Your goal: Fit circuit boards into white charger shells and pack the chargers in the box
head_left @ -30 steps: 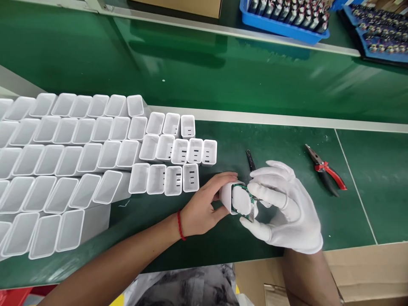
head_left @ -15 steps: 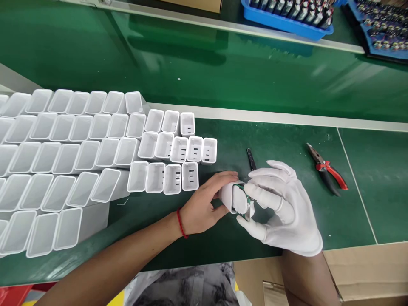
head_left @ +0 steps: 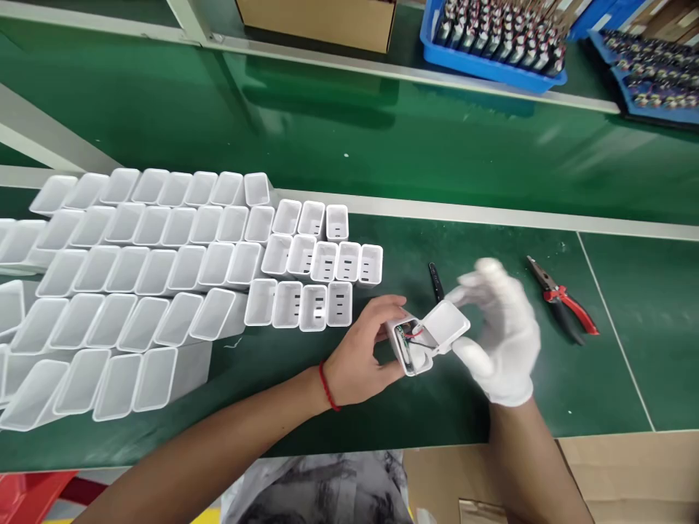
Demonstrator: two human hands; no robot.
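Observation:
My bare left hand (head_left: 363, 356) is closed around a small white plastic housing (head_left: 418, 366) and tilts its open end up toward the right. Inside the housing a green circuit board (head_left: 403, 340) shows, with red and black wires. A flat white lid (head_left: 446, 325) sits out at an angle beside the opening. My right hand (head_left: 499, 338), in a white glove and blurred by motion, has thumb and fingertips at the lid's outer edges, seemingly pinching it. A slim black tool (head_left: 435, 282) lies on the table just behind the hands.
Rows of white open-topped housings (head_left: 188, 266) fill the left of the green table (head_left: 546, 393). Red-and-black pliers (head_left: 562, 298) lie at the right. On the shelf above stand a cardboard box (head_left: 322, 22), a blue tray (head_left: 491, 64) of wired black parts, and another blue tray (head_left: 666, 113).
The right hand has drawn back a little to the right, and the lid has swung outward, uncovering the wires and board. The left hand keeps its hold; the camera view has shifted.

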